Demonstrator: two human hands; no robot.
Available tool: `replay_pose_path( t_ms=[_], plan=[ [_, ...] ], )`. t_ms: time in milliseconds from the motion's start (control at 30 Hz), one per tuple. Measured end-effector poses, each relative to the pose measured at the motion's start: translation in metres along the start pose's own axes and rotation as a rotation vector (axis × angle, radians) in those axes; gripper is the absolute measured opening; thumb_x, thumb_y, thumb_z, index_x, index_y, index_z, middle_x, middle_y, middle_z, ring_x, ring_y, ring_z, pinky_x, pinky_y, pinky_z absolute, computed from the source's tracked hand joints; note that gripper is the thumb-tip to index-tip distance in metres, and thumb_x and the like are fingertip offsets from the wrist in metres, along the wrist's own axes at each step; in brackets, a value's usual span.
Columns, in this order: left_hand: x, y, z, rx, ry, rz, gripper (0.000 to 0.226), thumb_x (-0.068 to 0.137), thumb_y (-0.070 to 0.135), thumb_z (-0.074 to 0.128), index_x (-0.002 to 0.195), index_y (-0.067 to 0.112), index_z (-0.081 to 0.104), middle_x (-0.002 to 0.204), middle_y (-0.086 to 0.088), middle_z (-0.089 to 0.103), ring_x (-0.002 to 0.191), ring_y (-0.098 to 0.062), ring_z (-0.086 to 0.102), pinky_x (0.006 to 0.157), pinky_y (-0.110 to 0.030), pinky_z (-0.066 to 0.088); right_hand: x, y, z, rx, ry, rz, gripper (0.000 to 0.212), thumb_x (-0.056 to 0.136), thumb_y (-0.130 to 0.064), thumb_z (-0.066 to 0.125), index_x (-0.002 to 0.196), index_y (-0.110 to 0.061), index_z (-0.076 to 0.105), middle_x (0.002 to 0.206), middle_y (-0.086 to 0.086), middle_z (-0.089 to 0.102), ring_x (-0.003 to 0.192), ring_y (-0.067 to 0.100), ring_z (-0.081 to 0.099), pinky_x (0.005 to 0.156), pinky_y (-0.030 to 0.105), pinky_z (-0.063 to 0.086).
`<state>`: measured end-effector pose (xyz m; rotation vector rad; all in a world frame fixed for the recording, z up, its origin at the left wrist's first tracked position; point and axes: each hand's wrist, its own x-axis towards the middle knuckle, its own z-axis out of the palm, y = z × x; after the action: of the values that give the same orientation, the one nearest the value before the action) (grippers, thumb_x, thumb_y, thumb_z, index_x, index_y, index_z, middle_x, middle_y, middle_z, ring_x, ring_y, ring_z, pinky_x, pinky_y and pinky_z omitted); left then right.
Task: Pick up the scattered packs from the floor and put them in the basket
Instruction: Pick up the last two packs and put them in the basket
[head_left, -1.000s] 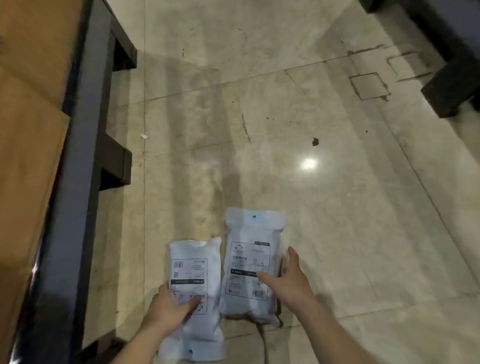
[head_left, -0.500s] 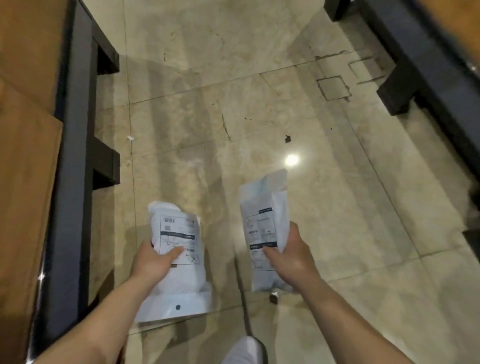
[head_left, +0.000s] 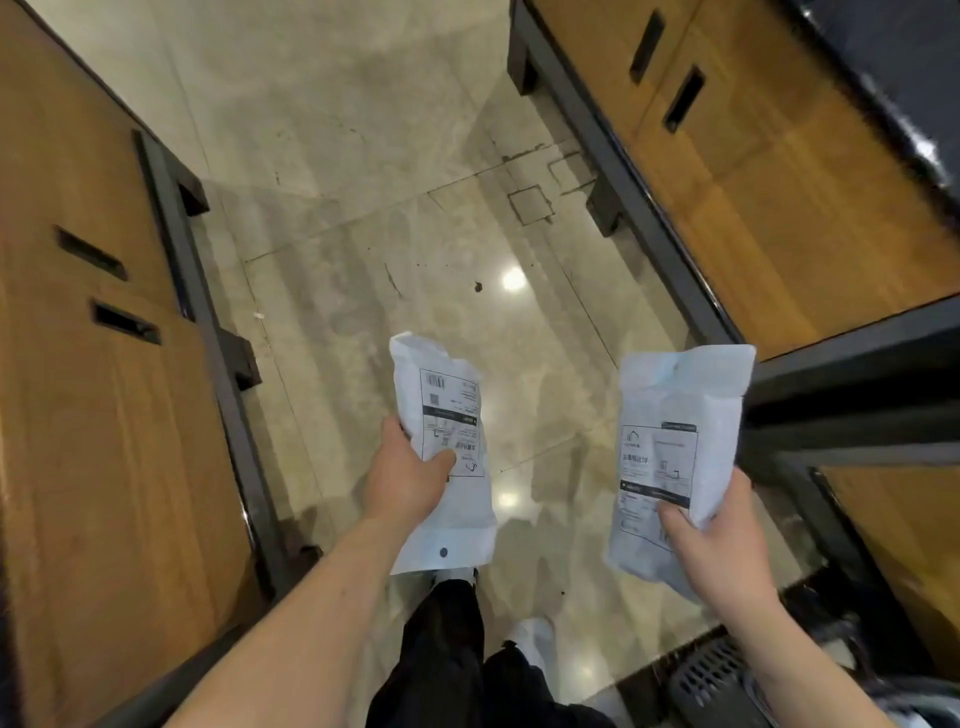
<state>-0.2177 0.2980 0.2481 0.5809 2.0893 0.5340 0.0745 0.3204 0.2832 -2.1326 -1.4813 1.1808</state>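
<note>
I hold two white plastic packs with printed labels above the floor. My left hand (head_left: 405, 480) grips the left pack (head_left: 447, 441) by its left edge, thumb on the label. My right hand (head_left: 719, 545) grips the right pack (head_left: 670, 452) near its lower end, thumb on top and fingers round the right side. A dark perforated basket (head_left: 711, 675) shows at the bottom right, below my right forearm, partly cut off by the frame edge.
Wooden cabinets on dark metal frames line the left (head_left: 104, 389) and the right (head_left: 779, 197) of a narrow aisle of glossy marble floor (head_left: 363, 208). My dark trousers and white shoes (head_left: 530, 636) are below the packs. A dark speck (head_left: 478, 286) lies on the floor ahead.
Both packs have come up off the floor in my hands. I have risen, and the view now takes in both cabinet rows and the basket at the bottom right.
</note>
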Motion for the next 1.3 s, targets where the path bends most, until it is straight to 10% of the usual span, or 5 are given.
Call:
replay_pose_path(
  t_ms=[400,633,800,1300],
  plan=[
    [-0.13,0.097,-0.009,0.221,-0.243,0.123,0.035,0.086,0.021,0.07,0.113,0.019,0.047,0.103,0.004,0.06,0.088,-0.019,0.062,0.067,-0.032,0.048,-0.09,-0.035,-0.091,0.206,0.159,0.134,0.044,0.088,-0.007,0.06,0.123,-0.029,0.048,0.101,-0.013,0.054,0.092,0.009,0.053,0.06,0.009,0.034],
    [-0.172,0.09,0.076,0.428,-0.457,0.129,0.032,0.082,0.018,0.068,0.106,0.016,0.047,0.104,-0.004,0.067,0.086,-0.023,0.066,0.081,-0.041,0.056,-0.157,0.053,-0.127,0.239,0.323,0.429,0.056,0.088,-0.016,0.063,0.138,-0.025,0.038,0.112,-0.01,0.049,0.105,0.02,0.054,0.078,0.028,0.039],
    [-0.234,0.06,0.165,0.579,-0.607,0.187,0.024,0.087,0.017,0.065,0.1,0.018,0.046,0.085,0.007,0.059,0.065,-0.003,0.056,0.045,-0.014,0.039,-0.218,0.155,-0.148,0.35,0.474,0.729,0.068,0.088,-0.015,0.067,0.145,-0.019,0.031,0.127,0.008,0.058,0.115,0.034,0.057,0.092,0.041,0.047],
    [-0.351,-0.054,0.403,0.364,-0.874,0.152,0.022,0.085,0.006,0.067,0.101,0.019,0.061,0.103,-0.008,0.073,0.088,-0.023,0.07,0.081,-0.04,0.058,-0.31,0.408,-0.173,0.566,0.63,0.86,0.071,0.088,-0.021,0.07,0.145,-0.026,0.028,0.112,0.002,0.062,0.091,0.021,0.057,0.076,0.032,0.045]
  ],
)
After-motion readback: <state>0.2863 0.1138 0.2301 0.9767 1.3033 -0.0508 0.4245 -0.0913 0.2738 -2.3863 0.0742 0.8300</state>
